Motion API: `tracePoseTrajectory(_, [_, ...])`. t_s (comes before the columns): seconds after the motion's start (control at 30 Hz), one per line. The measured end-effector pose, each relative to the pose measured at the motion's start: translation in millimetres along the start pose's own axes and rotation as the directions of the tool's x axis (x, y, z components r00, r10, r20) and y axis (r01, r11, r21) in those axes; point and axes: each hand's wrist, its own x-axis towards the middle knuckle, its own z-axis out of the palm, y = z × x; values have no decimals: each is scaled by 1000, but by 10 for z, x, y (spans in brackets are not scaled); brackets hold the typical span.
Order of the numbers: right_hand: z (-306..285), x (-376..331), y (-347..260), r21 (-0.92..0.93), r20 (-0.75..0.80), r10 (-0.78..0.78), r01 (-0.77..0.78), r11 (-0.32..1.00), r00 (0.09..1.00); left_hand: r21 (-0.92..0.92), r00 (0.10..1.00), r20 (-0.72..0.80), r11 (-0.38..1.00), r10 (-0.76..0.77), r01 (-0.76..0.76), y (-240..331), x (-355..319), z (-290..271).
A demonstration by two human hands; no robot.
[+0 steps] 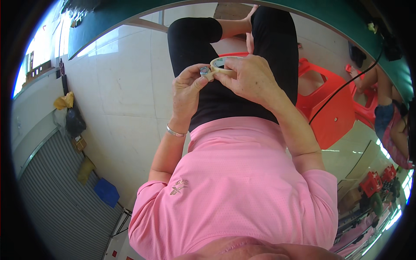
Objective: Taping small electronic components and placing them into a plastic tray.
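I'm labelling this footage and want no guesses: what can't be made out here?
Head view, roll of tape: its right part is hidden by the right hand.
Head view, small shiny piece: too small to identify, partly covered by the left hand.
Head view, co-worker: partly cut off by the right rim.

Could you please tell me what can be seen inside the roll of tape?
Inside the roll of tape, part of its pale inner wall shows, with something dark, probably the black trousers, beyond. The right hand covers the rest, so that part cannot be seen.
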Motion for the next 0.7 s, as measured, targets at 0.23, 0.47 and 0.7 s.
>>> tracePoseTrajectory(0.23, [14, 18, 7, 21, 14, 99, -99, 995, 995, 25, 999, 21, 999, 29, -30, -2, 9, 12])
tracePoseTrajectory(0.47, [92, 12, 26, 74, -121, 48, -39, 996, 991, 115, 999, 32, 993, 12, -16, 52, 25, 17])
tracePoseTrajectory(0.7, [136, -4, 94, 94, -59, 110, -104, 990, 992, 15, 991, 64, 994, -114, 113, 41, -29, -49])
